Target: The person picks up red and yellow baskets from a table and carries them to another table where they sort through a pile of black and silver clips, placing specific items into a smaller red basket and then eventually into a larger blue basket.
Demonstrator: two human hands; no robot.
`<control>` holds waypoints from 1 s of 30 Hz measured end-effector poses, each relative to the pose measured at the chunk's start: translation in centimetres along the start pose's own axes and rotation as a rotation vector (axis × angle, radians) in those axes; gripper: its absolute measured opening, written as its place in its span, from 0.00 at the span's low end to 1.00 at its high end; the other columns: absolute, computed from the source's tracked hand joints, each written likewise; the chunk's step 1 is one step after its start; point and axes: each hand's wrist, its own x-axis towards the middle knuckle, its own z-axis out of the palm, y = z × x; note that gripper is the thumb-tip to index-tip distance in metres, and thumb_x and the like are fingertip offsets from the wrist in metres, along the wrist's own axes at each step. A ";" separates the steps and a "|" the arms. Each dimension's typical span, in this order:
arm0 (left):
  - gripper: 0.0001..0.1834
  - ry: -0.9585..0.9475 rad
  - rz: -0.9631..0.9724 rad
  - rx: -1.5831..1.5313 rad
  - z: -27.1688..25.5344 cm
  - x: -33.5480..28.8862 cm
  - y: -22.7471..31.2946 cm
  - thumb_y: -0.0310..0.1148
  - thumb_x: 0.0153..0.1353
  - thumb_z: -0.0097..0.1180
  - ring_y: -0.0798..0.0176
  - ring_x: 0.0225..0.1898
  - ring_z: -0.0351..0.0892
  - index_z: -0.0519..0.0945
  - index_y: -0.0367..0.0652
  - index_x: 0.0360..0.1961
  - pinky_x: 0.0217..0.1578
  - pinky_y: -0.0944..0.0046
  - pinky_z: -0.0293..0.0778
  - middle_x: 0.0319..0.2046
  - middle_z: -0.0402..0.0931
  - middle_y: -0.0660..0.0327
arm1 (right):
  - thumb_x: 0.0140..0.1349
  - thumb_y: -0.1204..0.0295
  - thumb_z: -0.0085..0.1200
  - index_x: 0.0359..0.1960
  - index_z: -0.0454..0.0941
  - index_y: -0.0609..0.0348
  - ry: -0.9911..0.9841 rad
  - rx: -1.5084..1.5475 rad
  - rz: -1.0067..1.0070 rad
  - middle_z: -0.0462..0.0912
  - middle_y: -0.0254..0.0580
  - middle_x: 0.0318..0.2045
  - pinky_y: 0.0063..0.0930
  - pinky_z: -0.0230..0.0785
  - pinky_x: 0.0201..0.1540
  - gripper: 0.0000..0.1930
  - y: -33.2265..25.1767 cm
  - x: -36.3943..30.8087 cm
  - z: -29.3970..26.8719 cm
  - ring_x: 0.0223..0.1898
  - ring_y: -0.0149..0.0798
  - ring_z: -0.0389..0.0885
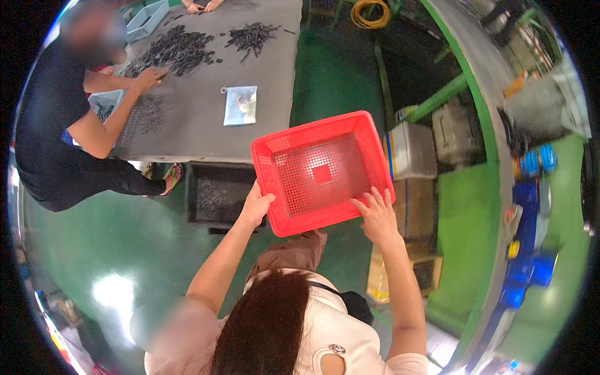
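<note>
A red plastic basket (273, 213) with a perforated floor is held up in front of me, slightly tilted. Its mesh floor shows through, with a solid red square at the centre. My left hand (255, 206) grips the basket's left side near the front corner, thumb over the rim. At the right front corner, my right hand (378, 215) holds the rim with its fingers reaching over to the inside; its thumb is hard to see.
A grey work table (267, 75) stands ahead, bearing piles of black parts (181, 50) and a clear bag (240, 105). A co-worker (56, 125) leans over its left side. Below is a black tray (212, 195); boxes (414, 150) stand right, beside a green-framed bench (465, 81).
</note>
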 end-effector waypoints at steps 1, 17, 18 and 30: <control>0.32 0.045 -0.017 -0.003 1.9 1.5 0.1 0.13 0.44 0.40 0.63 0.49 0.67 0.57 0.40 0.55 0.49 0.64 0.64 0.47 0.67 0.59 | 0.43 0.74 0.54 0.46 0.70 0.48 0.026 0.198 0.017 0.69 0.46 0.45 0.44 0.54 0.55 0.23 2.5 1.9 -0.6 0.52 0.46 0.63; 0.26 0.171 0.041 0.117 19.6 43.5 3.9 0.41 0.61 0.42 0.64 0.52 0.63 0.57 0.41 0.57 0.53 0.65 0.58 0.51 0.65 0.57 | 0.50 0.78 0.47 0.44 0.68 0.65 -0.066 0.897 0.316 0.77 0.43 0.37 0.26 0.63 0.45 0.16 47.5 40.6 13.4 0.40 0.34 0.74; 0.25 0.294 0.042 0.239 19.5 45.7 4.3 0.42 0.60 0.41 0.61 0.52 0.64 0.60 0.40 0.56 0.52 0.65 0.59 0.50 0.66 0.56 | 0.50 0.78 0.47 0.44 0.68 0.65 -0.091 0.922 0.337 0.77 0.42 0.37 0.26 0.63 0.45 0.16 49.2 43.9 14.0 0.40 0.34 0.74; 0.25 0.738 0.295 1.261 12.4 74.6 14.8 0.37 0.57 0.42 0.52 0.61 0.47 0.59 0.38 0.55 0.57 0.48 0.49 0.57 0.55 0.52 | 0.52 0.80 0.48 0.51 0.63 0.66 0.088 1.446 0.390 0.71 0.42 0.45 0.29 0.60 0.49 0.21 53.1 79.3 18.0 0.45 0.38 0.69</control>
